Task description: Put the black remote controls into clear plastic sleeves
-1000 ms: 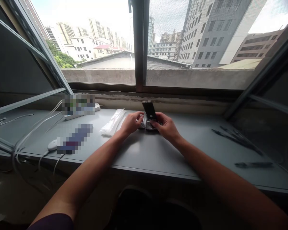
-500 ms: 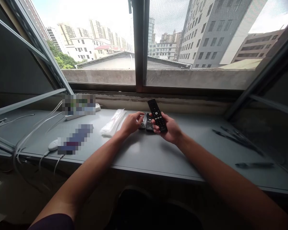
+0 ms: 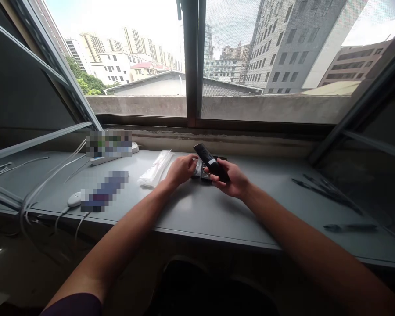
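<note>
A black remote control (image 3: 212,163) is gripped in my right hand (image 3: 233,179), turned so that its back with a pale label shows. Under and behind it, another black remote (image 3: 205,174) lies on the grey table (image 3: 197,210). My left hand (image 3: 182,169) has its fingers curled at a clear plastic wrapping (image 3: 197,168) beside that remote; what its fingertips hold is too small to make out. A stack of clear plastic bags (image 3: 155,169) lies just left of my left hand.
At the left are a power strip (image 3: 113,159), a blurred-out flat object (image 3: 104,193), a white round device (image 3: 74,199) and white cables. Dark cables (image 3: 327,193) and a dark pen-like item (image 3: 350,228) lie at the right. A window frame (image 3: 192,66) rises behind.
The remote in my right hand has been rolled over from its button side to its back, and its top end has tilted left and down. My left hand has barely moved.
</note>
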